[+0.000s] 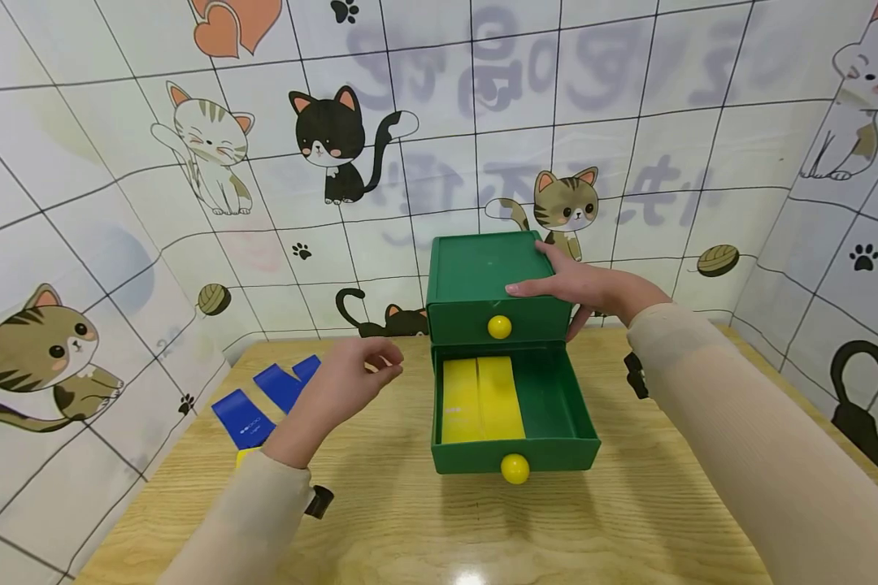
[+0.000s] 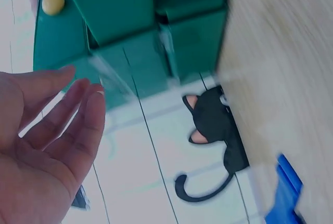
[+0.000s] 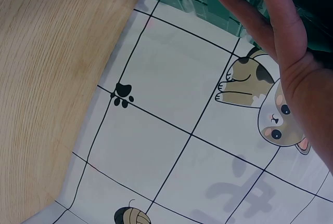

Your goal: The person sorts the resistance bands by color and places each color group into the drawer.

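A green box (image 1: pixel 486 268) with two drawers stands on the table. Its lower drawer (image 1: pixel 552 406) is pulled out, with two flat yellow packets (image 1: pixel 481 400) side by side in its left part. The upper drawer is closed; each front carries a yellow ball knob (image 1: pixel 500 327). My right hand (image 1: pixel 581 284) rests spread on the box's top right corner, some fingers reaching down along the right side, straight in the right wrist view. My left hand (image 1: pixel 347 378) hovers left of the box, holding nothing, its fingers loosely bent and thumb apart.
Several blue packets (image 1: pixel 243 418) lie at the table's left edge, and part of a yellow thing (image 1: pixel 245 457) peeks out behind the left wrist. A wall sheet (image 1: pixel 446 106) with cat drawings encloses the wooden table (image 1: pixel 380 520) at the back and sides.
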`<state>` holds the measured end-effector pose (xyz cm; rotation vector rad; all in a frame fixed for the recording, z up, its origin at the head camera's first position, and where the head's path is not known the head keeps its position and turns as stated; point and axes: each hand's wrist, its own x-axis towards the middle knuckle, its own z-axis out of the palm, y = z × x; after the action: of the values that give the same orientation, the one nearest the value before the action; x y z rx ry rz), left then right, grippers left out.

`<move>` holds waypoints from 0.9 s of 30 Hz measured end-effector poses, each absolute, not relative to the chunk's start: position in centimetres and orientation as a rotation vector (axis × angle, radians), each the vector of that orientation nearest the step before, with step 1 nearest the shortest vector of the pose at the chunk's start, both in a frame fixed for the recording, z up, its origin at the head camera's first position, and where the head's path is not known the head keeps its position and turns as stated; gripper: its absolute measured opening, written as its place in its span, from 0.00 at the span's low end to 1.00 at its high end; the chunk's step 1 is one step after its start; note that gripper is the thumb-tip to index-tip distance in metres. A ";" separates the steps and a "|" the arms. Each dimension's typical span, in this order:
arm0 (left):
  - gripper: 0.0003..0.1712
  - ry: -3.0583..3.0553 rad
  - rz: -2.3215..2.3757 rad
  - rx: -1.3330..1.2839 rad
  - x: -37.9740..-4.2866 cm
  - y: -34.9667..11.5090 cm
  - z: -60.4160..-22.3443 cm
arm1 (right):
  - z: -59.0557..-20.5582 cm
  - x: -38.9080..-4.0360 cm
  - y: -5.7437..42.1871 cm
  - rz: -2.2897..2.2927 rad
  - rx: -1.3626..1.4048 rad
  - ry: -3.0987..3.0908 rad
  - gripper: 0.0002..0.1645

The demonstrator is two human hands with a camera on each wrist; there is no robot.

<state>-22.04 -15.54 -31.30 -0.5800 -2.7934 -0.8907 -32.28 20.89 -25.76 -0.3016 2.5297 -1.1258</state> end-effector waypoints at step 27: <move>0.18 -3.059 -0.889 -0.079 -19.4 -35.4 -37.5 | -25.8 -32.1 20.7 -1.133 -0.288 2.530 0.76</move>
<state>-19.43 -35.43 -37.50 -0.0792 -3.0593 -0.8886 -32.15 20.69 -25.78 -0.2879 2.5298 -1.1326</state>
